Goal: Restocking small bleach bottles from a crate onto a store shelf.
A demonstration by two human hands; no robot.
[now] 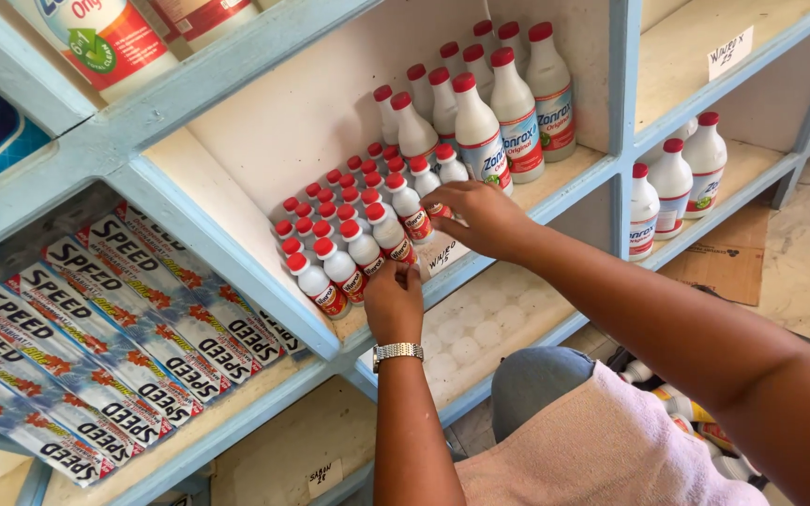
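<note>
From the head view, the right hand (480,217) pinches a small white red-capped bottle (437,208) at the shelf (555,192) front, beside its rows. The left hand (393,302), wristwatch (397,351) below, curls fingers onto another small front-row bottle (391,236). Taller bottles (480,131) stand behind.

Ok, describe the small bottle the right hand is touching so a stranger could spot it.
Find the pale blue shelf unit and its middle bay of red-capped white bottles. In the small bottles' front rows, the small bottle sits under the right hand, the only one with fingers on it.

Pale-blue shelf (236,258): small red-capped bottles (349,220) (rows), taller bottles (494,108) behind.
</note>
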